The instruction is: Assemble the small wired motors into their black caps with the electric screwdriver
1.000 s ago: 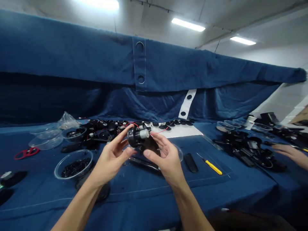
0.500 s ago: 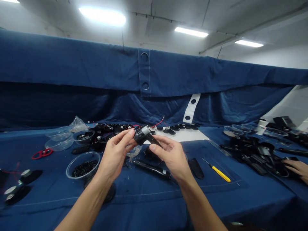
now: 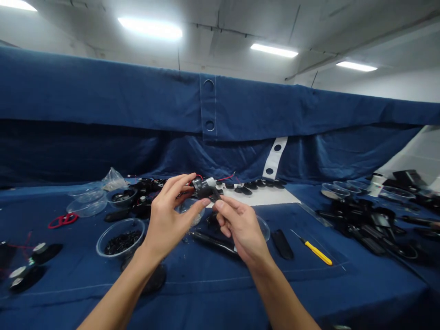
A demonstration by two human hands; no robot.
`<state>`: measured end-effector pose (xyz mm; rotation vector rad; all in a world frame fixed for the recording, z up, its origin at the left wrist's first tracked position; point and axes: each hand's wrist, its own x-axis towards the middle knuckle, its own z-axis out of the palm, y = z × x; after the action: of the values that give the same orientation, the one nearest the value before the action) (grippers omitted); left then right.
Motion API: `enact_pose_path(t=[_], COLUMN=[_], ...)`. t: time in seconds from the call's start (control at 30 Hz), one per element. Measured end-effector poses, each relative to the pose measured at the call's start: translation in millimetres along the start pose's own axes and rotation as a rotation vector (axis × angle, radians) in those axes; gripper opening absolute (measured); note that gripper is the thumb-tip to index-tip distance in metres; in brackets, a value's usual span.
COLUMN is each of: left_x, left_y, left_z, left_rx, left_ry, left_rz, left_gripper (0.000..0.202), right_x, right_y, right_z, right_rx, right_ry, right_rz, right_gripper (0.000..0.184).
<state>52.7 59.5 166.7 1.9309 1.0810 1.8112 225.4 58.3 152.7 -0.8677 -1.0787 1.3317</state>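
While the left hand (image 3: 168,224) pinches a small black motor housing (image 3: 202,187) in its fingertips, held up above the table, the right hand (image 3: 240,231) curls in just below, its fingers at the housing's dark lower end; whether they grip, I cannot tell. A clear plastic bowl (image 3: 190,211) sits beneath, and a yellow-handled screwdriver (image 3: 318,253) lies off to the right on the blue cloth-covered table (image 3: 206,293).

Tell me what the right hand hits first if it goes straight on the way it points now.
The right hand points up and to the left, so the first thing in line is the small black housing with a silver end, held by the left hand. The fingertips may already touch it; depth is hard to judge here.
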Motion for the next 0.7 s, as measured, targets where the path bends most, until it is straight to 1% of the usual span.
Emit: enact_pose_path(t=[0.07, 0.1, 0.13, 0.17, 0.23, 0.27, 0.3, 0.33, 0.37, 0.4, 0.43, 0.5, 0.57, 0.63, 0.7], left_x=[2, 2, 2, 3, 2, 2, 2, 1, 1, 0, 0, -1, -1, -1, -2], left_y=[-3, -5, -8, -10, -12, -12, -11, -10, -8, -6, -4, -2, -2, -3, -5], left_z=[0.9, 1.5, 2.0, 2.5, 3.2, 3.5, 3.7, 3.9, 4.0, 3.9, 3.7, 2.9, 1.6, 0.0, -2.0], left_rx=[-0.023, -0.04, -0.057, -0.07, -0.08, -0.078, -0.076, -0.077, -0.082, -0.092, -0.104, -0.128, -0.145, -0.155, -0.167], left_ry=[0.018, 0.03, 0.046, 0.063, 0.093, 0.101, 0.106, 0.107, 0.109, 0.109, 0.107, 0.101, 0.101, 0.104, 0.103], left_rz=[-0.008, -0.022, -0.036, -0.051, -0.075, -0.083, -0.089, -0.096, -0.103, -0.113, -0.124, -0.144, -0.155, -0.164, -0.183], left_gripper=[0.05, 0.051, 0.051, 0.051, 0.052, 0.052, 0.052, 0.05, 0.049, 0.048, 0.047, 0.048, 0.048, 0.048, 0.052], right_x=[1, 0, -1, -3, -11, -16, -21, -25, -28, -31, -32, -33, -33, -32, -30], right_y=[0, 0, -1, -1, 0, 1, 3, 5, 7, 9, 10, 12, 11, 8, 6], right_z=[-1, -2, -2, -2, 2, 6, 11, 16, 21, 26, 30, 36, 36, 31, 22], right_rx=[-0.078, -0.175, -0.314, -0.48, -0.802, -0.918, -0.999, -1.051, -1.084, -1.106, -1.119, -1.131, -1.119, -1.076, -0.991], right_ry=[0.002, 0.019, 0.07, 0.16, 0.354, 0.385, 0.35, 0.265, 0.173, 0.111, 0.095, 0.121, 0.115, 0.126, 0.261], right_rz=[-0.018, -0.07, -0.17, -0.318, -0.688, -0.839, -0.929, -0.957, -0.938, -0.893, -0.846, -0.774, -0.745, -0.807, -0.902], right_gripper=[0.059, 0.062, 0.065, 0.068, 0.07, 0.069, 0.067, 0.066, 0.065, 0.066, 0.069, 0.07, 0.067, 0.056, 0.047])
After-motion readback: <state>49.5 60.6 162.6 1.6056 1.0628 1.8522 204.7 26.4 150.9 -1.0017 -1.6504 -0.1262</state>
